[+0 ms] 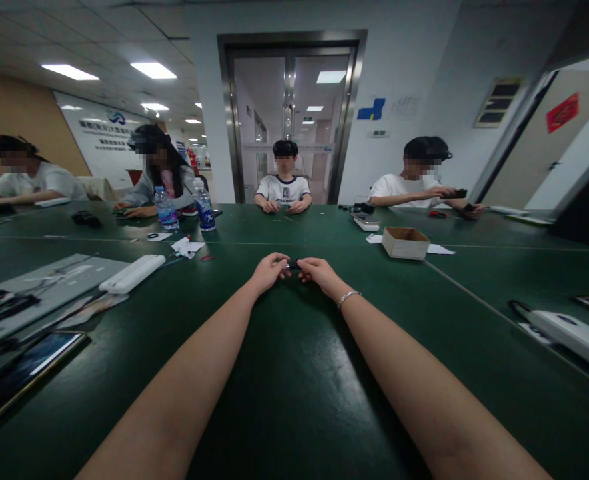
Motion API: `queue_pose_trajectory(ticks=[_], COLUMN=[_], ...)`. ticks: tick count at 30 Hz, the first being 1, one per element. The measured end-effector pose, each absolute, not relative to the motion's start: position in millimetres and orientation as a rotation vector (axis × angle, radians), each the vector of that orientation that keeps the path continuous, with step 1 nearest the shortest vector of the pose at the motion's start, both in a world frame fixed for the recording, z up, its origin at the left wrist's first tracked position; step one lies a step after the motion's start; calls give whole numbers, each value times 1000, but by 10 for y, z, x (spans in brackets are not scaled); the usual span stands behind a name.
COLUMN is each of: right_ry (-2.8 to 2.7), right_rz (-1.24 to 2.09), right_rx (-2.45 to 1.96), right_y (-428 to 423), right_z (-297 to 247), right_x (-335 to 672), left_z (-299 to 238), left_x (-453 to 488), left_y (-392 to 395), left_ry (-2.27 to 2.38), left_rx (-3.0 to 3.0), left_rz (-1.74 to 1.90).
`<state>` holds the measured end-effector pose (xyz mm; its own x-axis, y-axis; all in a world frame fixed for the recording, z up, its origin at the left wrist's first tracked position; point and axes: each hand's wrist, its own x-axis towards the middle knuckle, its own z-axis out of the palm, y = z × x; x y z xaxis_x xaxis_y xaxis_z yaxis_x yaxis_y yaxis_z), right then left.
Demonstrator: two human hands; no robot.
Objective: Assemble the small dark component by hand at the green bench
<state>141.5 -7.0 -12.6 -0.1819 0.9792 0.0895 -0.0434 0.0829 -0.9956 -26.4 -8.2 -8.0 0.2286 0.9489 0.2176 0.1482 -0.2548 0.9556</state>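
My left hand [270,272] and my right hand [319,275] meet over the middle of the green table [284,373], both arms stretched forward. Between their fingertips is a small dark object [294,265] with a shiny, light-coloured part at its left end. It is too small for me to tell its kind. The left fingers pinch the shiny end, while the right thumb and fingers close on the dark end. My fingers cover part of it. A bracelet [349,299] circles my right wrist.
Left lie a phone [34,363], a white power strip [133,273] and a grey board [69,267] with electronics. Beyond stand two bottles [205,208] and paper scraps [188,247]. A small open box [405,244] and another white strip [574,333] are right. Several people sit opposite.
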Motion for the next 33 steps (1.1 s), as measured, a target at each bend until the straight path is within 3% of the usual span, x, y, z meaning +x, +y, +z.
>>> queue_pose_trajectory(ticks=[33], right_ry=[-1346], right_rz=[1251], right_rx=[-1019], right_y=[-89], right_z=[-122], right_x=[1408], left_z=[-52], left_x=[-259], left_y=[-91], left_ry=[1044], left_rx=[1588], left_rz=[1130])
